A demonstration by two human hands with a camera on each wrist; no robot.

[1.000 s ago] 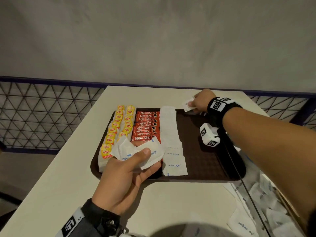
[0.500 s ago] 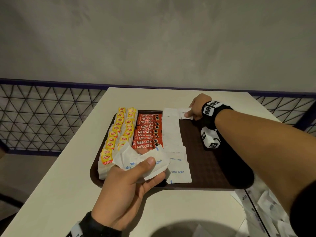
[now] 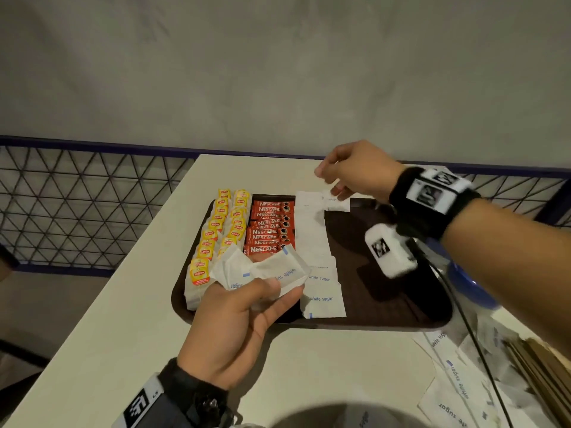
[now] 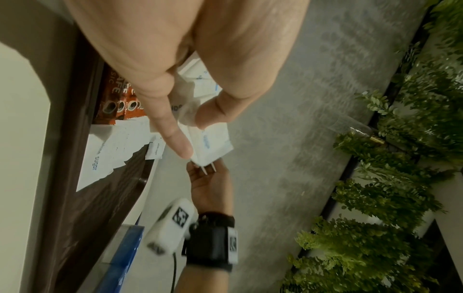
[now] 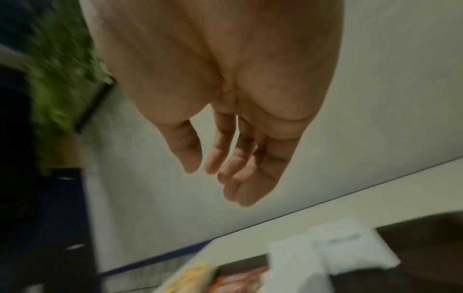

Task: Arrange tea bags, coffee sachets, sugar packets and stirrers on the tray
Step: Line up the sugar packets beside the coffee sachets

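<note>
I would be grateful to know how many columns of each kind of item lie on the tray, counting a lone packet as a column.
Tea bags: 2 columns
Coffee sachets: 1 column
Sugar packets: 2 columns, the second just a single packet at the far edge
Total: 5 columns on the tray

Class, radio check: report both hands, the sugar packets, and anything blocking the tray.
Left hand grips a sugar packet bundle. Right hand open, empty, above the new packet at the tray far edge. Nothing blocking.
</note>
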